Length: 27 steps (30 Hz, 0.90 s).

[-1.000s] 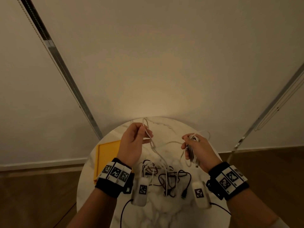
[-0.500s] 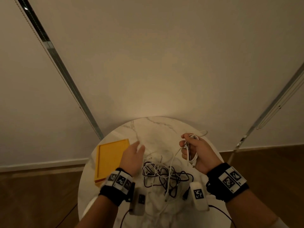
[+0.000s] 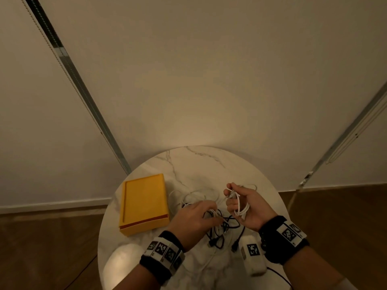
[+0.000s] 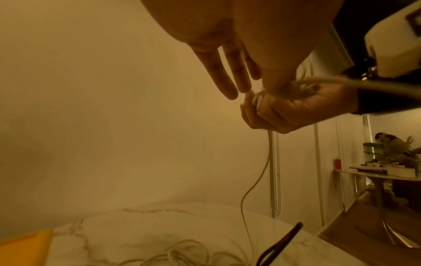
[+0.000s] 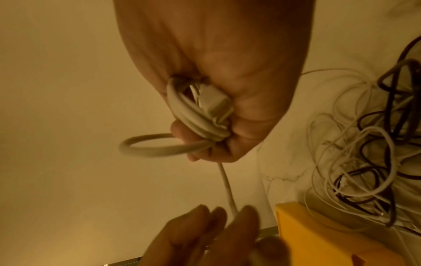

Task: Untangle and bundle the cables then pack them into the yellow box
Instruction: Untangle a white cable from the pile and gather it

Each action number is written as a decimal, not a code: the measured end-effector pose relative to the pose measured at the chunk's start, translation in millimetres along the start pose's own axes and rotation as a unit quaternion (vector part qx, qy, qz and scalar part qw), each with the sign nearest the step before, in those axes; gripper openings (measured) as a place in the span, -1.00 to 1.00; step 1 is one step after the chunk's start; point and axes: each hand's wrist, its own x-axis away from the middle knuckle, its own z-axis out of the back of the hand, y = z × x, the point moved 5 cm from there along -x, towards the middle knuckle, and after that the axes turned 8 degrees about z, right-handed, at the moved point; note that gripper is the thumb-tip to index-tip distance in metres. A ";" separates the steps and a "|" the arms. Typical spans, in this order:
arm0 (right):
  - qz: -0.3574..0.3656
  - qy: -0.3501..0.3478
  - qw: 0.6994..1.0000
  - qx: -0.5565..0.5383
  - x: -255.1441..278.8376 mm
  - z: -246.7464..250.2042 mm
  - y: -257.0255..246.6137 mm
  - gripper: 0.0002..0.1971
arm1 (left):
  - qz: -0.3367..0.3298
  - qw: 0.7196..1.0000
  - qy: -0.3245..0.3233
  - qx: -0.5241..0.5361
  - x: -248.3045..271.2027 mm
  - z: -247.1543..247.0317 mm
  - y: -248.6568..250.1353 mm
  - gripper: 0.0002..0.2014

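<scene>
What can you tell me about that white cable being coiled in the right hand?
The white round-sheathed cable, plastic-looking, is wound in several loops gripped by the right hand, its white rectangular plug pressed against the palm. One loop sticks out sideways. A free strand hangs from the fist towards the fingers of the left hand, above the tangle of black and white cables on the marble table.

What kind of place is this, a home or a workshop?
Probably a room in a home: a round marble table stands against a plain wall, on a wooden floor, and a cluttered side table stands further off.
</scene>
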 end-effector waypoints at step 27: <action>-0.031 -0.093 0.968 0.230 12.8 -8.6 40.2 -0.68 | 0.372 0.889 -0.121 0.237 0.3 -8.5 -28.9 -0.78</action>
